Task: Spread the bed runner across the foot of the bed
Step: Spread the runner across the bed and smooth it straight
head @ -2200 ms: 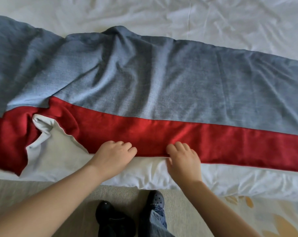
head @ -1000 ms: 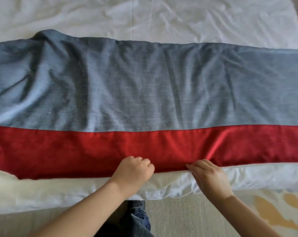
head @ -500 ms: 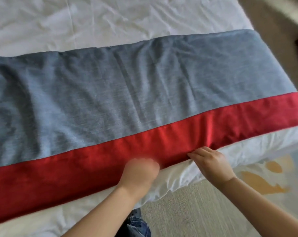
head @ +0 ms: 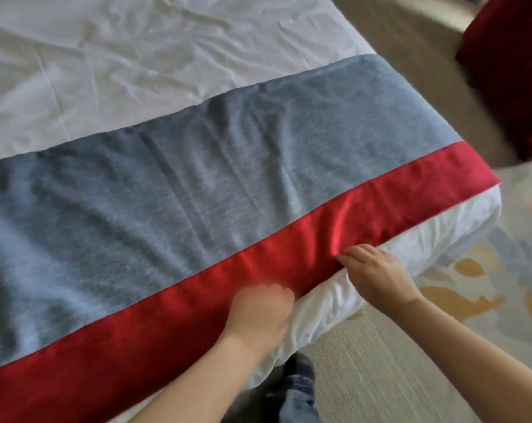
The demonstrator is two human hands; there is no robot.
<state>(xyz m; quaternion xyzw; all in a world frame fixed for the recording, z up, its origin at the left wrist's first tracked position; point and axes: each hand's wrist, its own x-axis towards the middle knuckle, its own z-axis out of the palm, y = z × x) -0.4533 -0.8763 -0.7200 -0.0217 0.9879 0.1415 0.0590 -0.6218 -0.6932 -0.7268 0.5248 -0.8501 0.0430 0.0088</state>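
Both hands are placed at the hem of the bed runner (head: 228, 178), spread along the foot edge of the bed (head: 136, 56): left hand (head: 258, 312) clenched on it, right hand (head: 377, 273) with its hold unclear. Soft, light cloth is judged best taken by the hem.

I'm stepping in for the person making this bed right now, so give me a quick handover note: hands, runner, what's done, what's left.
Left hand: blurred, fingers curled at the near hem of the bed runner, apparently gripping it.
Right hand: fingers on the same hem further right; a pinch cannot be confirmed.
Runner: lies across the foot of the bed, red band nearest you, right end at the bed's side edge; left end out of view.
Done: laid out, roughly straight.
Left: smooth the creases in the grey panel; check the left end.
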